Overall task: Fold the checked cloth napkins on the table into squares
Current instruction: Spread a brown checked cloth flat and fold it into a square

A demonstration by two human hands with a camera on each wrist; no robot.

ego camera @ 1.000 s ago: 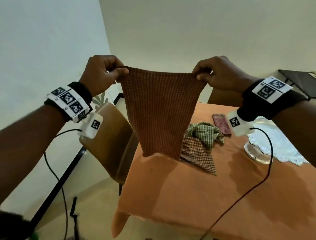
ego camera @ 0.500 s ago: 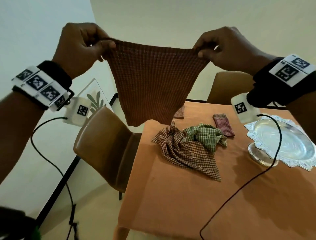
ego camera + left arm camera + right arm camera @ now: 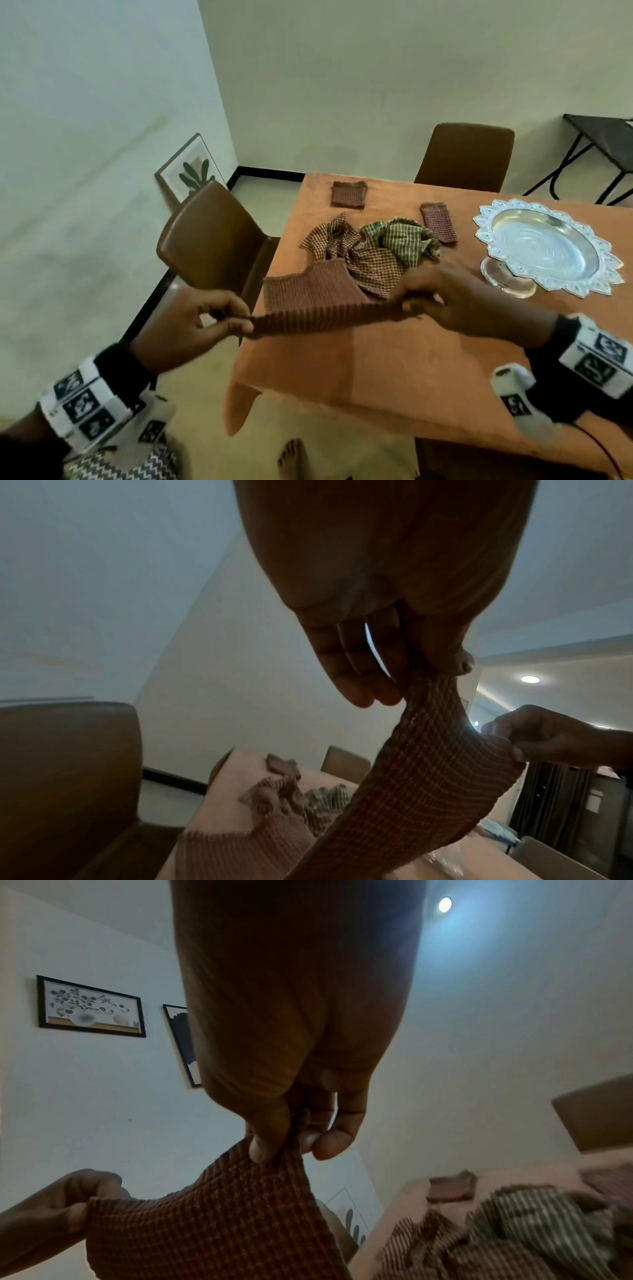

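A brown-red checked napkin [image 3: 308, 294] stretches between my hands, its far part lying on the table's left edge. My left hand [image 3: 236, 323] pinches its near left corner off the table's side. My right hand [image 3: 411, 301] pinches the near right corner above the orange table [image 3: 376, 377]. In the wrist views the napkin [image 3: 428, 791] [image 3: 212, 1226] hangs from thumb and fingers. A heap of unfolded checked napkins, brown [image 3: 359, 263] and green [image 3: 400, 240], lies just behind. Two folded napkins [image 3: 348, 194] [image 3: 439, 222] sit farther back.
A silver footed dish [image 3: 544, 246] on a white doily stands at the table's right. One brown chair [image 3: 209, 240] is at the table's left side, another [image 3: 466, 154] at the far end. A framed picture [image 3: 191, 168] leans on the wall. My bare foot [image 3: 291, 459] is below.
Both hands have come down from head height, bringing the napkin from hanging upright in the air to lying with its far part on the table's left edge.
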